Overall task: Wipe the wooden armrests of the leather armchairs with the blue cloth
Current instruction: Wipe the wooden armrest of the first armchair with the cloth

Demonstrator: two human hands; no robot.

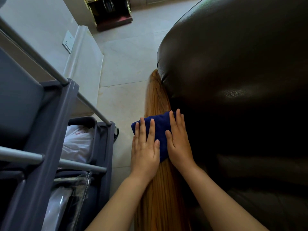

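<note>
A dark leather armchair point(233, 80) fills the right side of the view. Its wooden armrest point(155, 97) runs from bottom centre up along the chair's left flank. A folded dark blue cloth point(160, 125) lies across the armrest about midway. My left hand point(145, 147) presses flat on the cloth's left part, fingers spread. My right hand point(179, 140) presses flat on its right part, beside the leather. Both palms cover much of the cloth.
A grey housekeeping cart point(50, 130) with metal rails stands close on the left, holding white plastic bags point(76, 144). Pale tiled floor point(126, 67) lies between cart and chair. A wall with a switch plate point(68, 41) is at upper left; a dark stand point(113, 15) is at the top.
</note>
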